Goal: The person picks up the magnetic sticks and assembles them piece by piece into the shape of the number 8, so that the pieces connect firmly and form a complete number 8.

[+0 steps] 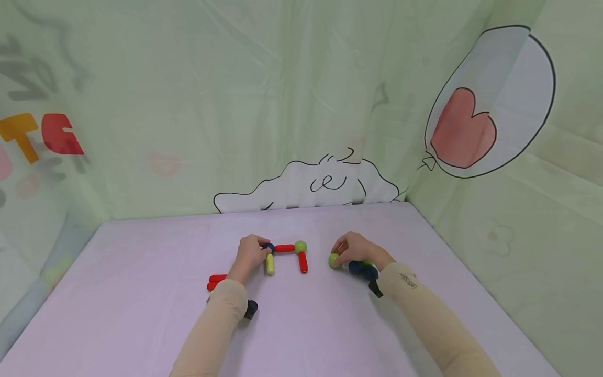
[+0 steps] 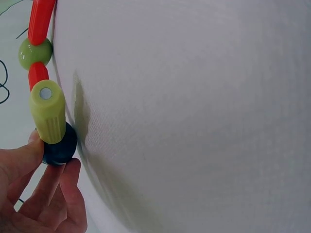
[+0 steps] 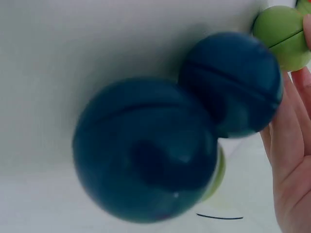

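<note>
Magnetic sticks and balls are laid out mid-surface on a lilac surface point(image 1: 141, 293), with green printed fabric walls closing in the back and both sides. The left hand point(image 1: 251, 255) has its fingers point(image 2: 68, 194) curled round a dark blue ball point(image 2: 60, 145) at the corner of a little arch: a yellow stick point(image 2: 47, 112) hangs off that ball toward the person, a red stick point(image 1: 285, 248) runs across to a green ball point(image 1: 300, 246), and another red stick point(image 1: 303, 262) drops down from there. So that hand is pinching the blue ball, thumb on one side, fingertips on the other.

The right hand point(image 1: 354, 250) sits just to the right of the arch, well apart from it, fingers bent over a loose green ball point(image 1: 334, 260) and gripping it. Two dark blue balls point(image 1: 364, 269) lie touching each other right under that wrist; the wrist view shows them huge and blurry.

A couple of spare red sticks point(image 1: 216, 281) lie by the left forearm. Plenty of bare surface toward the near edge and off to both sides; the back wall is near behind the arch.
</note>
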Demonstrator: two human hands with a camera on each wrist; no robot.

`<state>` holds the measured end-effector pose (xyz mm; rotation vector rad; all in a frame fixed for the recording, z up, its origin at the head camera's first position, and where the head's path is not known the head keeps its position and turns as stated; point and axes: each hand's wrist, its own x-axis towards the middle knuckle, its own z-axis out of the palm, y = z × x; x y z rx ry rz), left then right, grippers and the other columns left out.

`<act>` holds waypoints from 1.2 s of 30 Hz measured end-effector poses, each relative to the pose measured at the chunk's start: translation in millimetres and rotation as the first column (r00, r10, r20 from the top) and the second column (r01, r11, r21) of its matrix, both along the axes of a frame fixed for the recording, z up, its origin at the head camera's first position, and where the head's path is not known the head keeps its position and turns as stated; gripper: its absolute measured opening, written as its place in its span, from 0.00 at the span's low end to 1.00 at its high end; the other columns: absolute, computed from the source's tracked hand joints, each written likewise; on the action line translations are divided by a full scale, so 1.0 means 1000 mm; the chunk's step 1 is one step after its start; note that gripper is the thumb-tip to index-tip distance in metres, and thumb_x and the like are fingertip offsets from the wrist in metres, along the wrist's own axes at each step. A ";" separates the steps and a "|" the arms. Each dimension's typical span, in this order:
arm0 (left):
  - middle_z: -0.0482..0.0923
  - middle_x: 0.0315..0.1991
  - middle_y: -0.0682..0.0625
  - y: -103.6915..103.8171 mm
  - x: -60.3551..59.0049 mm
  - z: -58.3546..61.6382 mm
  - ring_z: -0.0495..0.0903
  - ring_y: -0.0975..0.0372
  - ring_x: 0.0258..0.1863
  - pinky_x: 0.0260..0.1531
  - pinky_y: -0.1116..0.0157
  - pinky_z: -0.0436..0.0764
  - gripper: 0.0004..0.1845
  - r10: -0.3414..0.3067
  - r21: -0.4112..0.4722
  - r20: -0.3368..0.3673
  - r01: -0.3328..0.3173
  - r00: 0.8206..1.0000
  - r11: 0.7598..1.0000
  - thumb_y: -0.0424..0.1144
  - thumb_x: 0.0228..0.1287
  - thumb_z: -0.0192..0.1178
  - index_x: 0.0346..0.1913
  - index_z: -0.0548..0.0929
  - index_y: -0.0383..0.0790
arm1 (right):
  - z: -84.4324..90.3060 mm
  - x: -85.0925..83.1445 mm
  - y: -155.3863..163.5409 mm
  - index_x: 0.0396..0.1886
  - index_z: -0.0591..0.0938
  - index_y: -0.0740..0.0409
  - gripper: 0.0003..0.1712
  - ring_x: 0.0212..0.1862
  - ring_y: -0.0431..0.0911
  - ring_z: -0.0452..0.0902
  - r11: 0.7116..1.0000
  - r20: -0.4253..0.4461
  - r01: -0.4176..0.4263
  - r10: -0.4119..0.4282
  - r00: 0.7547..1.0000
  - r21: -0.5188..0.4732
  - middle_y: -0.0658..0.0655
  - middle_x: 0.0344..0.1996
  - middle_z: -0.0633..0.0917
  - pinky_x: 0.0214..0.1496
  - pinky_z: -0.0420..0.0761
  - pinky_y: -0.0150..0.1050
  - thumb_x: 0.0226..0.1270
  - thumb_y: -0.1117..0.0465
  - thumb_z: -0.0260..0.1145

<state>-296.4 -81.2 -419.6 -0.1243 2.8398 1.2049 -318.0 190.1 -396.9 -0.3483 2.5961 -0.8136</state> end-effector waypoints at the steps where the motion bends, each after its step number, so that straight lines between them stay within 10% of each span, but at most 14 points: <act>1: 0.73 0.45 0.42 0.000 0.000 0.000 0.70 0.54 0.46 0.45 0.60 0.70 0.14 -0.001 -0.001 0.001 0.001 1.000 1.000 0.34 0.51 0.59 0.43 0.79 0.39 | 0.000 0.002 -0.001 0.33 0.79 0.58 0.14 0.33 0.43 0.73 1.000 0.000 -0.009 0.009 1.000 -0.006 0.52 0.30 0.79 0.36 0.74 0.36 0.43 0.61 0.69; 36: 0.74 0.45 0.42 0.000 0.002 0.002 0.70 0.54 0.47 0.46 0.59 0.69 0.14 -0.002 -0.012 -0.008 0.002 1.000 1.000 0.34 0.51 0.60 0.43 0.79 0.39 | -0.014 0.046 -0.065 0.30 0.79 0.54 0.14 0.31 0.40 0.76 0.960 -0.016 -0.240 0.240 0.971 -0.144 0.46 0.27 0.79 0.34 0.75 0.31 0.39 0.60 0.71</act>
